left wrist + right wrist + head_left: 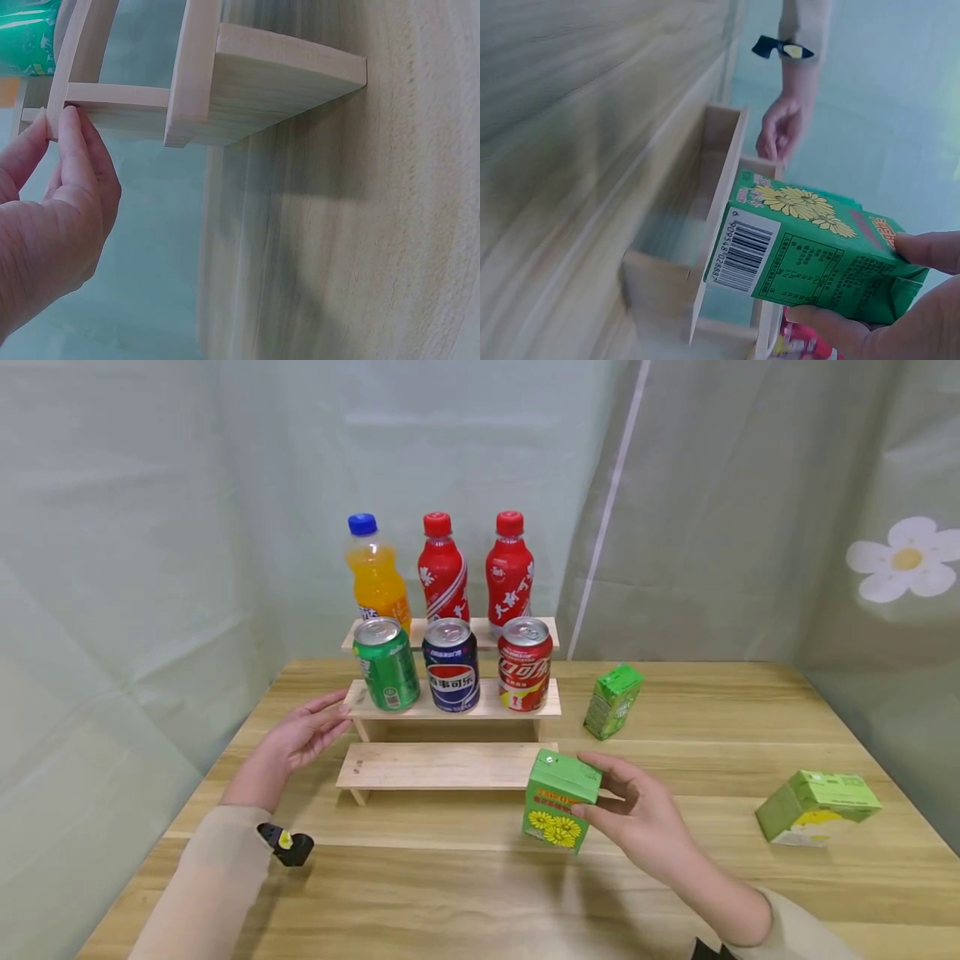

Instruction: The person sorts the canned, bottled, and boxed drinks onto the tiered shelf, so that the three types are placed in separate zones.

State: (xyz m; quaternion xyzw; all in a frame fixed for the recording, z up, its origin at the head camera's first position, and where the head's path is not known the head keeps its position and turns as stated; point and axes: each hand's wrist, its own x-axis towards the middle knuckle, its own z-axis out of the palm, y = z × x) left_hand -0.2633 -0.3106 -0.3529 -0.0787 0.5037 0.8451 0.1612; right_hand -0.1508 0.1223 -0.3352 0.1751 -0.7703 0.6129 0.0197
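My right hand (pixel 648 818) grips a green drink carton (pixel 558 810) with yellow flowers on its front, thumb on one side and fingers on the other. The carton is in front of the right end of the wooden tiered rack (pixel 442 767), overlapping its lowest step in the head view. A barcode side of the carton (pixel 742 251) shows in the right wrist view. At the rack's left end, my left hand (pixel 300 735) pinches the edge of the middle step between thumb and fingers (pixel 75 146). Closest to it on that step stands a green can (pixel 388 668).
Beside the green can stand a blue can (pixel 452 668) and a red can (pixel 525 668). On the top step are an orange soda bottle (pixel 377 581) and two red bottles (pixel 442 568). Two more green cartons, one upright (pixel 613 702) and one lying (pixel 813 810), are on the table's right.
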